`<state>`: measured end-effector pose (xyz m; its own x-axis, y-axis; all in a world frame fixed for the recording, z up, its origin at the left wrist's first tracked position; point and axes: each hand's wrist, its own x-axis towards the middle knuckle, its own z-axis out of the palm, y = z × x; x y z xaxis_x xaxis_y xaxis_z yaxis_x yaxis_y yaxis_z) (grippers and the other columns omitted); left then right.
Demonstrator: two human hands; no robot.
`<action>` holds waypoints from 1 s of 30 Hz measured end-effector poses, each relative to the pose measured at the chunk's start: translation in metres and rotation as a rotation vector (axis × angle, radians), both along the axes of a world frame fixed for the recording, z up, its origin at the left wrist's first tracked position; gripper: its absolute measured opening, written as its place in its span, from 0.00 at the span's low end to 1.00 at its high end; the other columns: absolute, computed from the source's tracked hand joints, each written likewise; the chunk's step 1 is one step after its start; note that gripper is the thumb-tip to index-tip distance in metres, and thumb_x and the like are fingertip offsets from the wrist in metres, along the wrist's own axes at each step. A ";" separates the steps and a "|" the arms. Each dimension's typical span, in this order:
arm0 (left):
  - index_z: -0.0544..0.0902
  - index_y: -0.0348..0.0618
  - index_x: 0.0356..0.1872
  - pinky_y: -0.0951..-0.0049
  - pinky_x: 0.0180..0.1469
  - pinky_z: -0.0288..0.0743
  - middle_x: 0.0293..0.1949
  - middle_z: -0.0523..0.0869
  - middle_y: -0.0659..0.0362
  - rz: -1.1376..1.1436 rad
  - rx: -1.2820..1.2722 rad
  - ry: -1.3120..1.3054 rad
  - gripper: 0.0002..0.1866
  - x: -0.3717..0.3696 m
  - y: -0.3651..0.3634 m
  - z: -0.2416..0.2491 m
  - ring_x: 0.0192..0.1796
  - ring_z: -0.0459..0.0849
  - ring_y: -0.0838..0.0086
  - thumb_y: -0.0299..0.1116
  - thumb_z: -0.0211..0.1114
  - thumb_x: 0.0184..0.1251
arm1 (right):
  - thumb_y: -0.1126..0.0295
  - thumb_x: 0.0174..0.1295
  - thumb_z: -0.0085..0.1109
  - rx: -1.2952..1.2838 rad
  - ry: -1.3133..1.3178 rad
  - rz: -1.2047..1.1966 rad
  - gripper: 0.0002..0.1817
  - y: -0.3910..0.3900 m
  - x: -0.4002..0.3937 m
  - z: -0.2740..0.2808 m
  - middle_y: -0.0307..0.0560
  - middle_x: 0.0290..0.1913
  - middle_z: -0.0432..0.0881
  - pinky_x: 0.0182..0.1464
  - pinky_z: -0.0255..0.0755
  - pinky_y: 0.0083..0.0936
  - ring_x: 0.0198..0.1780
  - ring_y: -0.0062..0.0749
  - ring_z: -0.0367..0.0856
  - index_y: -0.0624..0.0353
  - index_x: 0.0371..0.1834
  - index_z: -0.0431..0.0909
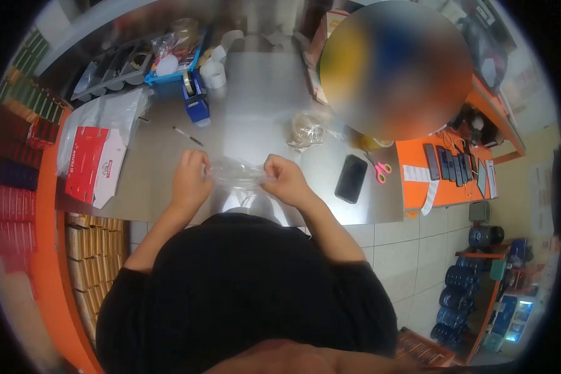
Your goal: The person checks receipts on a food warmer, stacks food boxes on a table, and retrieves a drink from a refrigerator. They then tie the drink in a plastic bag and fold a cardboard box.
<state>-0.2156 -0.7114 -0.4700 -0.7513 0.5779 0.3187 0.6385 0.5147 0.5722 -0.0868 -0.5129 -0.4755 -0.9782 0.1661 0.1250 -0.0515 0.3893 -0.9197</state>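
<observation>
Between my two hands stretches a clear plastic bag [239, 173], low over the near edge of the metal table [255, 93]. My left hand [192, 177] pinches its left end with curled fingers. At the other end my right hand [283, 179] grips the plastic the same way. Just beyond my right hand lies a clear bag with something brownish bundled inside [307, 130]. A black phone [351, 179] rests to the right of that hand. Past my left hand lies a pen [187, 136].
A blue tape dispenser [196, 100] stands at the back left, beside a blue basket [168, 73]. Red and white folded boxes [95, 165] lie far left. Pink-handled scissors [381, 170] lie at the right, before an orange counter [417, 190] with several phones. A blurred circle covers the upper right.
</observation>
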 end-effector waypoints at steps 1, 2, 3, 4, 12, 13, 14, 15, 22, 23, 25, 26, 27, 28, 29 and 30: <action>0.72 0.39 0.35 0.66 0.34 0.72 0.30 0.80 0.49 -0.024 0.052 0.130 0.09 -0.002 -0.001 -0.003 0.33 0.81 0.56 0.20 0.60 0.54 | 0.78 0.45 0.62 -0.072 -0.139 -0.073 0.12 0.002 -0.001 0.006 0.42 0.26 0.73 0.33 0.66 0.26 0.30 0.26 0.69 0.59 0.31 0.69; 0.72 0.39 0.35 0.66 0.34 0.72 0.30 0.80 0.49 -0.017 0.053 0.135 0.09 -0.007 0.000 -0.009 0.33 0.81 0.56 0.20 0.60 0.54 | 0.78 0.45 0.62 -0.071 -0.135 -0.066 0.12 0.000 -0.005 0.009 0.42 0.26 0.73 0.33 0.66 0.26 0.30 0.26 0.69 0.59 0.31 0.69; 0.72 0.39 0.37 0.67 0.36 0.73 0.31 0.81 0.49 0.014 0.104 -0.104 0.10 -0.014 0.003 -0.013 0.34 0.82 0.58 0.20 0.60 0.54 | 0.78 0.45 0.63 -0.060 -0.051 -0.125 0.12 -0.004 -0.011 0.011 0.42 0.26 0.72 0.33 0.66 0.26 0.29 0.26 0.68 0.59 0.30 0.69; 0.73 0.39 0.39 0.68 0.37 0.73 0.33 0.81 0.49 0.044 0.157 -0.345 0.11 -0.018 0.005 -0.015 0.35 0.82 0.60 0.20 0.60 0.54 | 0.77 0.45 0.64 -0.050 0.031 -0.181 0.12 -0.007 -0.018 0.013 0.41 0.25 0.71 0.33 0.66 0.26 0.28 0.26 0.67 0.59 0.28 0.68; 0.75 0.40 0.42 0.66 0.40 0.75 0.32 0.81 0.49 0.104 0.042 -0.208 0.14 -0.009 0.000 -0.010 0.36 0.82 0.56 0.20 0.59 0.52 | 0.80 0.51 0.62 -0.433 -0.027 -0.133 0.12 -0.001 -0.048 -0.017 0.36 0.24 0.70 0.24 0.62 0.19 0.24 0.17 0.66 0.56 0.26 0.65; 0.75 0.41 0.42 0.65 0.40 0.75 0.31 0.81 0.49 0.162 -0.058 -0.231 0.14 -0.007 -0.003 -0.008 0.36 0.81 0.54 0.20 0.60 0.52 | 0.81 0.51 0.59 -0.371 -0.070 -0.129 0.11 0.001 -0.052 -0.027 0.35 0.24 0.70 0.23 0.60 0.17 0.24 0.16 0.65 0.56 0.25 0.65; 0.75 0.41 0.42 0.65 0.40 0.75 0.31 0.81 0.49 0.170 -0.066 -0.241 0.14 -0.006 -0.002 -0.011 0.36 0.81 0.54 0.20 0.60 0.52 | 0.83 0.50 0.56 -0.312 -0.110 -0.127 0.11 0.000 -0.054 -0.036 0.35 0.24 0.70 0.21 0.58 0.16 0.23 0.15 0.64 0.55 0.25 0.65; 0.75 0.41 0.42 0.64 0.39 0.74 0.31 0.81 0.49 0.064 0.016 0.059 0.14 -0.007 0.004 -0.011 0.35 0.81 0.53 0.21 0.60 0.51 | 0.83 0.50 0.56 -0.317 -0.113 -0.128 0.11 -0.002 -0.055 -0.034 0.35 0.24 0.70 0.21 0.58 0.16 0.23 0.15 0.64 0.55 0.25 0.65; 0.76 0.40 0.38 0.63 0.41 0.73 0.34 0.81 0.48 -0.016 -0.220 -0.558 0.08 0.006 0.026 -0.030 0.40 0.81 0.56 0.28 0.59 0.58 | 0.77 0.47 0.61 0.683 0.312 -0.302 0.10 -0.016 -0.044 0.029 0.50 0.26 0.75 0.36 0.70 0.33 0.32 0.46 0.76 0.60 0.30 0.70; 0.76 0.40 0.38 0.63 0.41 0.73 0.34 0.81 0.48 -0.020 -0.220 -0.564 0.08 0.005 0.027 -0.044 0.40 0.81 0.56 0.28 0.59 0.58 | 0.75 0.48 0.60 0.476 0.434 -0.164 0.09 -0.021 -0.038 0.049 0.53 0.28 0.76 0.37 0.71 0.35 0.33 0.49 0.77 0.60 0.32 0.71; 0.75 0.41 0.40 0.65 0.40 0.73 0.36 0.82 0.52 -0.183 0.117 -0.708 0.07 0.011 0.023 -0.073 0.41 0.80 0.64 0.28 0.59 0.61 | 0.74 0.49 0.60 0.259 0.528 -0.042 0.09 -0.028 -0.032 0.049 0.57 0.29 0.77 0.37 0.71 0.38 0.35 0.52 0.78 0.60 0.33 0.72; 0.75 0.41 0.40 0.65 0.40 0.73 0.36 0.82 0.52 -0.204 0.112 -0.720 0.07 0.012 0.021 -0.076 0.41 0.80 0.64 0.28 0.59 0.61 | 0.71 0.49 0.61 0.194 0.215 0.020 0.11 -0.033 -0.033 0.035 0.58 0.30 0.78 0.39 0.72 0.40 0.35 0.54 0.78 0.61 0.35 0.74; 0.75 0.41 0.41 0.68 0.38 0.73 0.36 0.81 0.55 -0.162 0.455 -1.079 0.08 0.009 0.024 -0.071 0.39 0.79 0.68 0.27 0.59 0.60 | 0.69 0.49 0.61 0.127 -0.092 0.064 0.13 -0.034 -0.036 0.019 0.60 0.31 0.78 0.41 0.72 0.41 0.36 0.55 0.78 0.61 0.38 0.75; 0.75 0.42 0.42 0.70 0.37 0.72 0.37 0.81 0.57 -0.112 0.790 -1.440 0.09 0.003 0.030 -0.069 0.38 0.79 0.72 0.26 0.59 0.59 | 0.67 0.51 0.61 0.258 -0.216 0.075 0.15 -0.030 -0.039 -0.023 0.62 0.32 0.79 0.42 0.72 0.42 0.37 0.55 0.78 0.61 0.40 0.75; 0.75 0.42 0.42 0.70 0.37 0.72 0.37 0.81 0.57 -0.161 0.766 -1.462 0.09 -0.003 0.028 -0.075 0.38 0.79 0.72 0.26 0.59 0.59 | 0.64 0.52 0.61 0.385 -0.347 0.084 0.17 -0.023 -0.042 -0.061 0.63 0.34 0.79 0.43 0.73 0.42 0.39 0.55 0.79 0.61 0.43 0.76; 0.73 0.42 0.47 0.73 0.37 0.72 0.39 0.80 0.59 -0.259 0.786 -1.637 0.14 -0.008 0.020 -0.085 0.38 0.78 0.74 0.23 0.58 0.59 | 0.64 0.52 0.61 0.393 -0.361 0.042 0.17 -0.022 -0.040 -0.074 0.63 0.34 0.79 0.43 0.73 0.42 0.39 0.55 0.79 0.61 0.43 0.76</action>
